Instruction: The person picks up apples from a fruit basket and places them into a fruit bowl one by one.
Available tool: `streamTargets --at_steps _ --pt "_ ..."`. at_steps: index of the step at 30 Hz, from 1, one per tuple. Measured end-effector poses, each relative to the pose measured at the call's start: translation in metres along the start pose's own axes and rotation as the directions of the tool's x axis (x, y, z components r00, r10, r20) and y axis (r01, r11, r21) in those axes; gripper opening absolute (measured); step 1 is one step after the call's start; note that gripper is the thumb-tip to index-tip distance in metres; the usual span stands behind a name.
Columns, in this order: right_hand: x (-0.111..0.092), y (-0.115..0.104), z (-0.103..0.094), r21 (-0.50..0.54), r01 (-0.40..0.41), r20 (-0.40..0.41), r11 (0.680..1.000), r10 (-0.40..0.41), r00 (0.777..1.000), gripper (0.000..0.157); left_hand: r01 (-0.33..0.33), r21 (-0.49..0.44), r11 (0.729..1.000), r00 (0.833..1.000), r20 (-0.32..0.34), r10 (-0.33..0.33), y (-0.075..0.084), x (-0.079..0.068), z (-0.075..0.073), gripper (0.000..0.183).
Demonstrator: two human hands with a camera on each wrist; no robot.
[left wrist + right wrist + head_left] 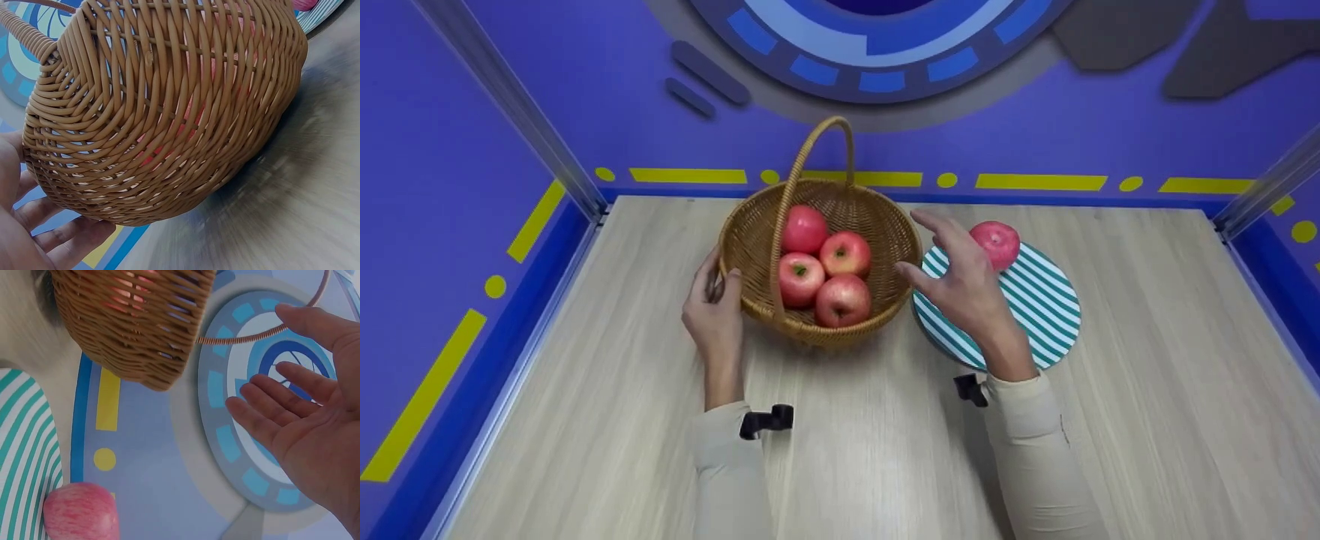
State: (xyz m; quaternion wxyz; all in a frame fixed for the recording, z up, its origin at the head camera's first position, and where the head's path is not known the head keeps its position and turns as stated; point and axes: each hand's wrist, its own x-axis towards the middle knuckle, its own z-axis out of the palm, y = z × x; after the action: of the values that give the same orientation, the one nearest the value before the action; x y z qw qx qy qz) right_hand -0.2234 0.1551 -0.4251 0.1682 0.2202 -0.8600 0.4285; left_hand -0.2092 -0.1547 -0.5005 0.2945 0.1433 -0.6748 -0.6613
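Note:
A brown wicker basket (750, 307) with a tall arched handle (791, 187) stands at the back middle of the table, with several red apples (844, 300) inside. My left hand (715, 307) grips its left side, the thumb by the rim and the fingers around the outer weave. In the left wrist view the fingers (73, 239) lie against the basket wall (169, 112). Just off the right rim, my right hand (964, 285) is spread with nothing in it. The right wrist view shows a gap between its fingers and the basket (135, 332).
To the right, partly under my right hand, lies a round green-and-white striped plate or mat (1046, 300). A single pink-red apple (996, 244) sits at its far edge. Behind the table (855, 435) rises a blue patterned wall (585, 90), with side panels left and right.

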Motion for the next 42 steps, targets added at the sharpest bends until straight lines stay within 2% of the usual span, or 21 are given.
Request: streamTargets --at_steps 7,19,27,42 --pt "0.000 -0.002 0.010 -0.004 0.107 0.018 0.994 -0.107 0.994 0.066 -0.002 -0.002 1.000 1.000 0.002 0.002 0.000 0.000 0.000 0.041" --pt "-0.002 -0.007 0.026 0.017 0.124 0.119 0.992 -0.126 0.985 0.065 0.005 -0.022 1.000 1.000 0.007 -0.005 -0.002 0.001 0.000 0.040" --pt "-0.003 -0.009 0.040 0.038 0.189 0.130 0.981 -0.192 0.973 0.060 -0.010 0.005 1.000 1.000 0.006 0.010 -0.001 0.001 0.000 0.041" --pt "-0.005 -0.008 0.054 0.033 0.197 0.158 0.980 -0.200 0.967 0.059 -0.012 0.001 1.000 1.000 0.010 0.012 0.000 0.001 0.000 0.040"
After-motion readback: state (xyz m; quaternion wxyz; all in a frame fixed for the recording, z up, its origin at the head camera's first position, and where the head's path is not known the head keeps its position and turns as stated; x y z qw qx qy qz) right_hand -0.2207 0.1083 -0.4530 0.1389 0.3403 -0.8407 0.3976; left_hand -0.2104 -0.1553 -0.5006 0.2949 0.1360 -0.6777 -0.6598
